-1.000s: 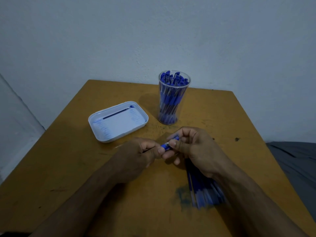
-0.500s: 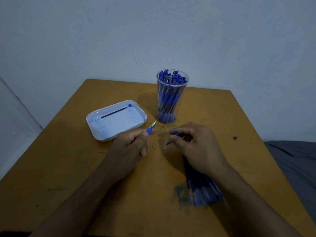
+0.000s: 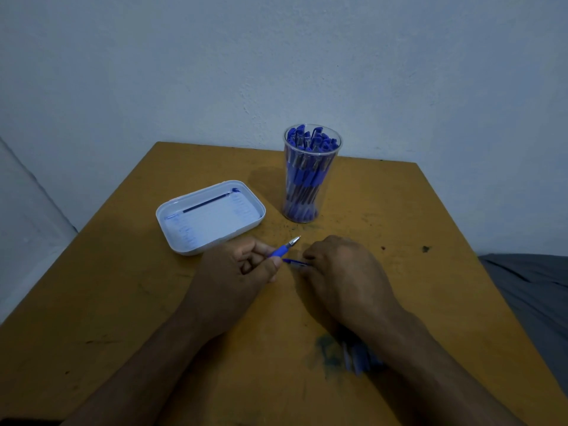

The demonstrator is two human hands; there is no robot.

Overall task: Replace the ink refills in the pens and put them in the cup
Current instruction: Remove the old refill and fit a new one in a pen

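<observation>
My left hand [image 3: 242,272] grips a blue pen [image 3: 284,248] whose metal tip points up and to the right toward the cup. My right hand [image 3: 341,278], knuckles up, pinches a small blue cap [image 3: 295,263] low over the table, just right of the pen. A clear cup [image 3: 311,173] packed with several blue pens stands at the back centre. A white tray [image 3: 210,217] on the left holds one thin ink refill [image 3: 206,203]. A bundle of blue pens [image 3: 358,358] lies under my right forearm, mostly hidden.
The orange-brown table [image 3: 123,302] carries an ink smear [image 3: 327,352] near the bundle and small dark marks at the right. A pale wall rises behind it. Grey fabric [image 3: 534,287] lies beyond the table's right edge.
My hands pulled apart: the cap came off the pen tip in my right hand. Since then the right hand has lowered the cap toward the table while the left holds the pen still.
</observation>
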